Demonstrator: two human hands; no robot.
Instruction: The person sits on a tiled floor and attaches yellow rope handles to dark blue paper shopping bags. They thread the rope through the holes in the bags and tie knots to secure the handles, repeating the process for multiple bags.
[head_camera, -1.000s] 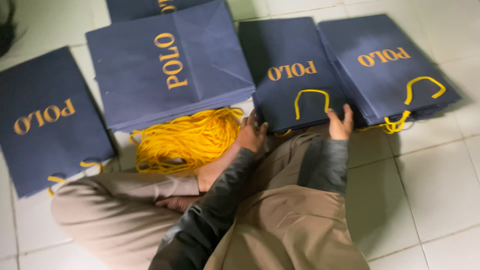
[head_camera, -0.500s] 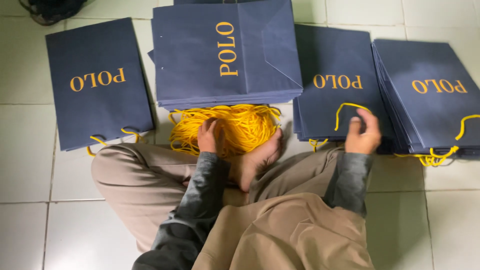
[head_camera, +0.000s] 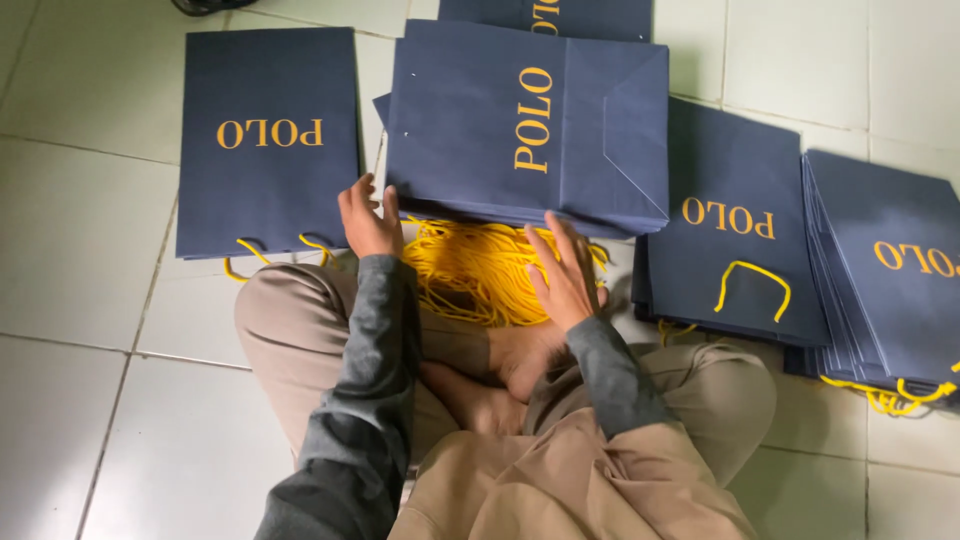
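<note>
We sit cross-legged on the white tiled floor, bare feet tucked in, grey sleeves and tan trousers in view.

Left hand: raised at the near left corner of the middle stack of navy paper bags. Fingers spread and loosely curled, touching the stack's near edge; not clamped on anything that we can see.

Right hand: laid flat, fingers extended and apart, at the near edge of the same stack, resting over the pile of yellow cords. Whether the fingertips slip under the stack, we cannot tell.

The yellow cords lie heaped on the floor between the two hands, partly under the middle stack, just in front of our feet.

The middle stack lies flat, gold lettering on the top bag, bottom fold toward the right.

Around it:
- single navy bag to the left, flat, yellow handles at its near edge, just beside the left hand.
- another navy bag stack to the right, one yellow handle looped on top.
- far-right stack, thicker, yellow handles bunched at its near corner.
- one more bag beyond the middle stack, cut off by the top edge.
</note>
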